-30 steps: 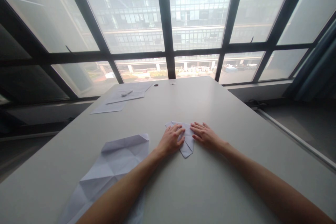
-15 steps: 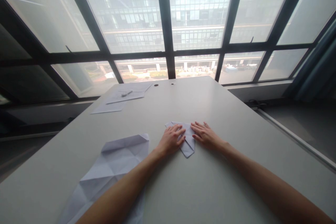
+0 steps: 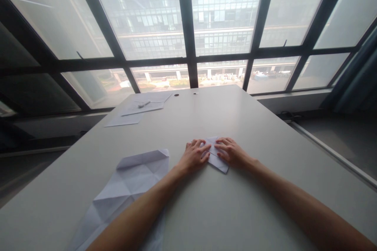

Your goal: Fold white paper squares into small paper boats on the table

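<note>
A small piece of folded white paper (image 3: 218, 163) lies on the table between my two hands, with a crease line running across it. My left hand (image 3: 193, 156) rests on its left side, fingers spread and slightly bent, fingertips touching the paper. From the other side, my right hand (image 3: 232, 153) lies over the paper's right part with its fingers apart. Both hands cover portions of the paper, so its full outline is hidden. Under and beside my left forearm is a large creased white sheet (image 3: 141, 174), raised in ridges along its folds.
On the white table (image 3: 200, 211), several flat paper sheets (image 3: 126, 119) lie at the far left, with a small pale object (image 3: 144, 104), perhaps a pen, on top. A round dark hole (image 3: 176, 95) is near the far edge. Windows stand beyond; a blue curtain (image 3: 352, 82) hangs right.
The folded paper has turned, its lower end swinging to the right. My right hand's fingers have moved onto the paper and bent slightly; my left hand has stayed nearly in place.
</note>
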A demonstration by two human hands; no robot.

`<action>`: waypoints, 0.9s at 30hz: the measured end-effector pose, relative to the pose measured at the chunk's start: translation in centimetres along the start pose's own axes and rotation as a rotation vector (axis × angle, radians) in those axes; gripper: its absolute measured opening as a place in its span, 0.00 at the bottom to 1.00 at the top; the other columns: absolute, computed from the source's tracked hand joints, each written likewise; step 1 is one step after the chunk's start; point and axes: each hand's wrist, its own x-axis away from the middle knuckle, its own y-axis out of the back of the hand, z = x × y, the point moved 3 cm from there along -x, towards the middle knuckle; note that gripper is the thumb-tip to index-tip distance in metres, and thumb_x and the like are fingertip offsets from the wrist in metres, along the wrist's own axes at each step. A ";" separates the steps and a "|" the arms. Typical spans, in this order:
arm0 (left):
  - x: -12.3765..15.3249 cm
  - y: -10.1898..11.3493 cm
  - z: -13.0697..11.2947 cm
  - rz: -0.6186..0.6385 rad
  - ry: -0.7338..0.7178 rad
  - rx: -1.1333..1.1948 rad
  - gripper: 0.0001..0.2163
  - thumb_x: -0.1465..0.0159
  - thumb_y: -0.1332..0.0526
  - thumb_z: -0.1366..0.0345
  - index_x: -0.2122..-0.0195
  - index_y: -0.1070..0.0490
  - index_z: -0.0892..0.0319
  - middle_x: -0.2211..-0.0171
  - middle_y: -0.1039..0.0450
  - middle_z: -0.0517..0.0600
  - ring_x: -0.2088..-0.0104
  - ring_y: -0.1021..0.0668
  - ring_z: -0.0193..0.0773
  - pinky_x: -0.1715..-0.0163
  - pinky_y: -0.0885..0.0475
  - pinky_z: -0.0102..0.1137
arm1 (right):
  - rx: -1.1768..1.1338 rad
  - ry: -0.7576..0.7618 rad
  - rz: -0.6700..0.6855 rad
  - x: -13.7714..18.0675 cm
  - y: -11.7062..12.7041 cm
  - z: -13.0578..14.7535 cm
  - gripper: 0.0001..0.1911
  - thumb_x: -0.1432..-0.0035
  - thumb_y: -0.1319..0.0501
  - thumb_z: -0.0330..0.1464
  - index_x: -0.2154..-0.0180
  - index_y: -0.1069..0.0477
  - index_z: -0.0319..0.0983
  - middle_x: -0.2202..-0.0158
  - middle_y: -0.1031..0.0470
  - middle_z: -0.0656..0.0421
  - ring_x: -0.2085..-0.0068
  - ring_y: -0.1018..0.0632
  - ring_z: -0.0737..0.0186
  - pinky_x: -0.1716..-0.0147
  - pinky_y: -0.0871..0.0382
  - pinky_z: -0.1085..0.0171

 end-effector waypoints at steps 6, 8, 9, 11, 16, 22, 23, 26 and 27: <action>0.0 0.3 -0.2 0.005 -0.006 0.011 0.16 0.32 0.43 0.57 0.43 0.31 0.43 0.46 0.32 0.51 0.45 0.33 0.48 0.48 0.36 0.43 | -0.019 0.043 -0.006 0.1 0.4 0.4 0.11 0.36 0.40 0.31 0.55 0.22 0.44 0.53 0.23 0.55 0.50 0.27 0.55 0.44 0.37 0.53; 0.1 0.3 -0.2 0.007 -0.008 0.008 0.16 0.32 0.43 0.59 0.43 0.31 0.42 0.46 0.33 0.51 0.46 0.33 0.48 0.48 0.36 0.43 | -0.016 0.032 -0.005 0.1 0.5 0.3 0.11 0.37 0.40 0.30 0.55 0.22 0.44 0.54 0.23 0.55 0.52 0.27 0.55 0.45 0.36 0.53; 0.1 0.3 -0.2 0.008 -0.009 0.006 0.16 0.32 0.43 0.60 0.43 0.30 0.42 0.47 0.33 0.51 0.47 0.33 0.48 0.48 0.36 0.43 | -0.009 0.024 -0.007 0.1 0.6 0.3 0.10 0.37 0.40 0.30 0.56 0.22 0.45 0.55 0.23 0.55 0.53 0.27 0.55 0.46 0.36 0.53; 0.1 0.3 -0.3 0.009 -0.015 0.003 0.16 0.32 0.43 0.61 0.43 0.30 0.43 0.48 0.33 0.51 0.47 0.33 0.48 0.47 0.37 0.43 | 0.015 0.014 -0.007 0.0 0.6 0.2 0.10 0.36 0.40 0.31 0.57 0.21 0.45 0.56 0.23 0.55 0.54 0.27 0.55 0.47 0.36 0.53; 0.1 0.2 -0.3 0.015 -0.008 -0.006 0.16 0.31 0.43 0.58 0.43 0.31 0.43 0.47 0.33 0.51 0.46 0.33 0.48 0.46 0.38 0.44 | 0.073 0.042 0.022 -0.1 0.6 0.4 0.10 0.34 0.42 0.30 0.62 0.21 0.44 0.60 0.22 0.56 0.58 0.26 0.58 0.50 0.37 0.56; -0.1 0.4 -0.2 -0.011 -0.009 0.039 0.18 0.31 0.43 0.56 0.40 0.33 0.46 0.47 0.30 0.52 0.47 0.30 0.47 0.45 0.38 0.43 | 0.143 -0.002 0.027 -0.3 0.7 0.7 0.12 0.33 0.45 0.29 0.66 0.23 0.40 0.63 0.22 0.55 0.59 0.25 0.58 0.51 0.38 0.58; -0.1 0.4 -0.1 -0.016 -0.016 0.047 0.18 0.31 0.43 0.55 0.40 0.33 0.47 0.47 0.30 0.52 0.47 0.30 0.47 0.45 0.38 0.43 | 0.154 -0.019 0.023 -0.3 0.8 0.6 0.13 0.32 0.45 0.30 0.67 0.24 0.40 0.64 0.22 0.54 0.59 0.25 0.58 0.51 0.38 0.58; -0.1 0.5 -0.1 -0.007 -0.048 0.048 0.20 0.34 0.39 0.51 0.43 0.31 0.48 0.46 0.30 0.52 0.46 0.30 0.48 0.46 0.36 0.43 | 0.173 -0.069 0.005 -0.3 1.3 0.6 0.16 0.31 0.47 0.34 0.67 0.24 0.39 0.64 0.21 0.53 0.59 0.24 0.57 0.49 0.38 0.57; 0.0 0.4 0.0 -0.002 -0.056 0.043 0.21 0.36 0.37 0.48 0.44 0.30 0.47 0.45 0.30 0.52 0.45 0.31 0.49 0.47 0.35 0.43 | 0.174 -0.080 -0.002 -0.3 1.4 0.6 0.17 0.30 0.48 0.36 0.67 0.24 0.39 0.64 0.21 0.53 0.58 0.24 0.57 0.48 0.39 0.56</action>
